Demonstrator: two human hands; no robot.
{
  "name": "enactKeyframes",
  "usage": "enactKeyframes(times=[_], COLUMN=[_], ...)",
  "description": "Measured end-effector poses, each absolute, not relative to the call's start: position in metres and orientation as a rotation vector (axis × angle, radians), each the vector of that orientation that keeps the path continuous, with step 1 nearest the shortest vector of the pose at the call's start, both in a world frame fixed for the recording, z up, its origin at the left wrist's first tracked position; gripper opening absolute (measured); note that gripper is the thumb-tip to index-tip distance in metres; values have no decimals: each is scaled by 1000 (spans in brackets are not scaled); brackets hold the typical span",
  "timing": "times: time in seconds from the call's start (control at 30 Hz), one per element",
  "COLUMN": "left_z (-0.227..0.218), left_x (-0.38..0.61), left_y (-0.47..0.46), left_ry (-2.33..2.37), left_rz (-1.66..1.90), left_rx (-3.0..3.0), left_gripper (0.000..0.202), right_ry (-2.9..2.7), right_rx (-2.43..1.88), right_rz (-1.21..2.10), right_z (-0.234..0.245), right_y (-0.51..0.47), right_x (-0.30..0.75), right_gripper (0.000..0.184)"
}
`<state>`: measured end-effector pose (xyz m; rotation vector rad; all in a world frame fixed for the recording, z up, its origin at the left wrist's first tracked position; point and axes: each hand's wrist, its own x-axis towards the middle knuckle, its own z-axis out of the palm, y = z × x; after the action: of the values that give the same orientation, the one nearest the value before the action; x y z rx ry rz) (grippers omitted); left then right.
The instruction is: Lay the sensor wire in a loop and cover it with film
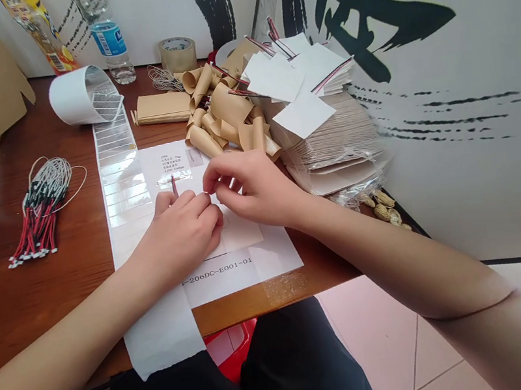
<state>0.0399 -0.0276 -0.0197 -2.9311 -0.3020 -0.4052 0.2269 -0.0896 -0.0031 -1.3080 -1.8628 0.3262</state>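
Note:
My left hand (187, 230) is curled closed over a white card (242, 234), with a thin dark piece (174, 185) sticking up by its fingers. Its grip is mostly hidden. Fingertips of my right hand (256, 186) pinch together right beside the left fingers; what is between them is too small to make out. Under both hands lies a printed white sheet (276, 265) with text and a small picture. A long strip of clear labels (125, 196) runs along the sheet's left side, rolled up at the far end and hanging over the table's front edge.
A bundle of red-and-black wires (40, 210) lies left. Kraft paper rolls (210, 127), a kraft stack (162, 108) and tape (178, 55) sit behind. On the right stand stacked cards (330, 138) with wired white cards (276, 77) on top, near peanuts (383, 205). A bottle (110, 41) stands at back.

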Motion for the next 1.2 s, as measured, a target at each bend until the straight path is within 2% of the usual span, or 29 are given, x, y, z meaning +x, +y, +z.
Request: enactKeyframes(times=[0.3,0.87,1.2], left_z=[-22,-19,-19], left_x=[40,40,37], left_y=[-29,-23,-18], left_ry=[-365,-629,-666], left_rz=[-241,-181,-383], left_rx=[-2989,-3340,-3385], left_gripper=[30,20,18], right_ry=[-1854,-1887,-1949], right_rx=[-1320,-1412,-1426], right_rz=[322,368,401], right_z=[-7,-11,-5], right_y=[-86,-82,-82], right_x=[229,237,248], right_gripper=[19,21,19])
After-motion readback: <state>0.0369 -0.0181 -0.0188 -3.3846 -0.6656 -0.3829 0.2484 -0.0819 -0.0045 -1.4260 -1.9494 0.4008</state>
